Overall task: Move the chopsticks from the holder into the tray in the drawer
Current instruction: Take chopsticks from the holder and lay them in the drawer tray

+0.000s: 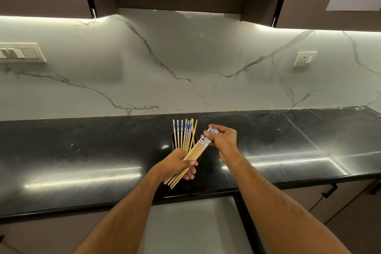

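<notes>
Head view: I am looking down at a black counter (82,150) under a marble wall (185,64). The left hand (179,164) is gripping a bundle (193,155) of wooden chopsticks near its plain tips, fingers curled around it. The right hand (223,138) is pinching the bundle's blue-patterned ends, so both hands are holding it slanted above the counter. Just behind the bundle, more chopsticks (184,133) are standing upright in a dark holder (173,140). An open drawer (191,222) is showing below, between my forearms; I cannot make out a tray inside.
</notes>
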`<state>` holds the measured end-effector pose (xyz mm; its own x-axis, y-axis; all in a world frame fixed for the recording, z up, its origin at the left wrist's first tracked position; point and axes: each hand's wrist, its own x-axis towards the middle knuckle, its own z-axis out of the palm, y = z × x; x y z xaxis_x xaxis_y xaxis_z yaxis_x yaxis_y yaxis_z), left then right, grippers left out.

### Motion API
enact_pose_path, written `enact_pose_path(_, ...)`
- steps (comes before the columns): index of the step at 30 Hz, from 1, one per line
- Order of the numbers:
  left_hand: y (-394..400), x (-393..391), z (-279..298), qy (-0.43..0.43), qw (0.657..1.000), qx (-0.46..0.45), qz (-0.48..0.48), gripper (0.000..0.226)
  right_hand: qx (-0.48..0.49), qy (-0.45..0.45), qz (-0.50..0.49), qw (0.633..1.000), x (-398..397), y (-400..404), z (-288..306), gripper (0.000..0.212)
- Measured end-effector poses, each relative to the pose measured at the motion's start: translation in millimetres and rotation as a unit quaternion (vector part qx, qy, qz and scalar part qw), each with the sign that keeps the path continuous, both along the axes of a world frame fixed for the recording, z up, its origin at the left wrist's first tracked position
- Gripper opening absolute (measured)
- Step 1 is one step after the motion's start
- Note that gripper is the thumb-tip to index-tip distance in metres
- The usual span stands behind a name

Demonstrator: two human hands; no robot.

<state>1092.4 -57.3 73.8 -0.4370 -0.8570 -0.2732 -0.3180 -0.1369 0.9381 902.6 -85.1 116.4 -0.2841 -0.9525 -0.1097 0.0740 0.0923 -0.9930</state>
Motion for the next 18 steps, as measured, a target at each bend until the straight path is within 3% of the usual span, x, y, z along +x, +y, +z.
enact_pose_path(3,4.3,-0.9,-0.3,-0.043,0.999,-0.03,0.008,0.014,-0.005,0.034,0.026,0.999,-1.9,6.3,-4.2,0.032)
enact_pose_path(6,10.9,0.2,-4.6,-0.102,0.993,-0.064,0.008,0.015,-0.049,0.253,0.055,0.965,-6.9,15.3,-7.0,0.049)
enact_pose_path(8,15.0,-0.1,-8.2,-0.17,0.982,-0.087,0.008,0.016,-0.106,0.405,0.101,0.903,-9.8,24.8,-6.0,0.066)
enact_pose_path(10,19.0,-2.6,-11.0,-0.245,0.964,-0.108,0.0,0.015,-0.141,0.533,0.217,0.805,-6.0,37.1,-3.9,0.066)
enact_pose_path(12,23.8,-7.5,-12.9,-0.328,0.932,-0.153,-0.028,0.015,-0.113,0.626,0.321,0.701,4.6,51.9,-5.2,0.047)
enact_pose_path(14,30.2,-14.0,-15.2,-0.398,0.89,-0.215,-0.058,0.018,-0.088,0.695,0.346,0.625,13.6,66.5,-11.1,0.026)
enact_pose_path(16,36.8,-20.3,-20.6,-0.438,0.861,-0.246,-0.084,0.02,-0.072,0.732,0.341,0.585,17.2,78.7,-20.0,0.017)
enact_pose_path(18,45.1,-23.8,-26.7,-0.478,0.837,-0.245,-0.109,0.024,-0.057,0.744,0.343,0.571,18.4,88.7,-29.4,0.017)
